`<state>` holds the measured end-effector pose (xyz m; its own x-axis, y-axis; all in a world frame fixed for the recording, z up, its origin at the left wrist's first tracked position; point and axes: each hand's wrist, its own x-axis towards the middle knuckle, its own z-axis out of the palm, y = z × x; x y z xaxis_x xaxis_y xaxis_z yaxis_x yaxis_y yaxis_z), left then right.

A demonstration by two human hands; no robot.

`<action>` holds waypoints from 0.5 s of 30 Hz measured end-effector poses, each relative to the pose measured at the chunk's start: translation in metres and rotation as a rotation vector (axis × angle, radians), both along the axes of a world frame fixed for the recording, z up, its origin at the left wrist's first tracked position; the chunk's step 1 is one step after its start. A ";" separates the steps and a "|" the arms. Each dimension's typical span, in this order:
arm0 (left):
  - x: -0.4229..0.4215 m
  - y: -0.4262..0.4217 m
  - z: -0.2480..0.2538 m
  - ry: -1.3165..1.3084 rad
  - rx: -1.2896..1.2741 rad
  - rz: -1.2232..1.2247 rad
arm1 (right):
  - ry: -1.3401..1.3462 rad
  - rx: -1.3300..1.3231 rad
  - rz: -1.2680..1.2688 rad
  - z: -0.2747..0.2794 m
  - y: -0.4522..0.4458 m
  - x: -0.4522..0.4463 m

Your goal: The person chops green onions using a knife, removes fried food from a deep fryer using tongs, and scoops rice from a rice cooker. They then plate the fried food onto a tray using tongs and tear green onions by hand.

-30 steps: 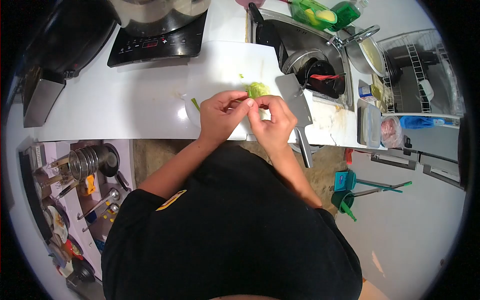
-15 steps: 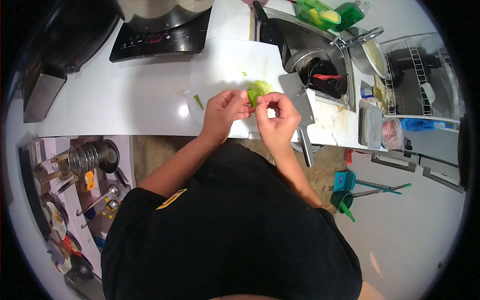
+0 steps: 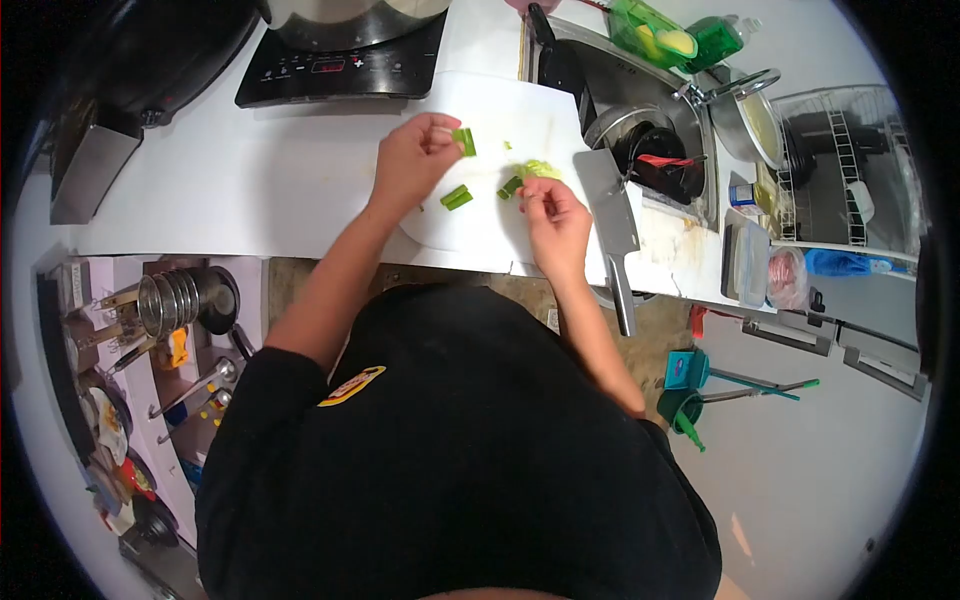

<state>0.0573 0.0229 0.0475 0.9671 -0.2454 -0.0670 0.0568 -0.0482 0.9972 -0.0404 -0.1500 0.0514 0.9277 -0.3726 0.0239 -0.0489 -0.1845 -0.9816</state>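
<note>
My left hand is raised over the white cutting board, pinching a short green vegetable piece between thumb and fingertips. My right hand is lower on the board, its fingers closed at the end of a darker green vegetable piece. Just beyond those fingers sits a small heap of pale green chopped vegetable. Another cut green length lies on the board between the hands. A cleaver rests along the board's right side, handle toward me and past the counter edge.
An induction cooker with a large metal pot stands at the back left. To the right is a sink holding dark pans. Plastic containers line the right counter edge; shelves with strainers are below left.
My hands, together on one green piece before, have come apart. The left has moved up and left with a piece; the right has moved slightly down. A green length now shows on the board.
</note>
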 end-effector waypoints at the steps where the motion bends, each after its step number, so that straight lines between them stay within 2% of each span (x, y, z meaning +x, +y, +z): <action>1: 0.011 -0.001 -0.004 -0.101 0.140 0.026 | 0.028 -0.166 0.019 -0.003 -0.001 0.000; 2: 0.019 -0.003 -0.008 -0.104 0.140 0.023 | 0.026 -0.166 0.016 -0.004 0.000 -0.002; 4: 0.032 -0.008 -0.017 0.012 -0.021 -0.190 | -0.001 -0.489 0.139 0.001 0.006 -0.005; 5: 0.034 -0.009 -0.025 0.009 -0.021 -0.195 | -0.012 -0.483 0.147 0.001 0.011 -0.005; 6: 0.034 -0.011 -0.030 -0.081 0.096 -0.197 | -0.012 -0.483 0.140 -0.001 0.014 -0.005; 7: 0.035 -0.011 -0.035 -0.174 0.212 -0.199 | -0.062 -0.633 0.140 -0.005 0.015 -0.003; 8: 0.035 -0.009 -0.039 -0.179 0.211 -0.203 | -0.112 -0.784 0.142 -0.008 0.016 -0.001; 10: 0.025 -0.004 -0.030 -0.608 0.631 -0.018 | -0.068 -0.858 0.085 -0.003 0.018 0.004; 12: 0.014 -0.001 -0.017 -0.590 0.674 0.013 | 0.018 -1.065 0.070 0.004 0.018 0.007; 15: 0.005 0.001 -0.004 -0.460 0.622 -0.062 | 0.042 -1.139 0.147 -0.007 0.011 0.014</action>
<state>0.0627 0.0238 0.0430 0.9167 -0.3488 0.1951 -0.3777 -0.5967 0.7080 -0.0261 -0.1389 0.0440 0.9685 -0.0427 0.2452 0.0177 -0.9708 -0.2392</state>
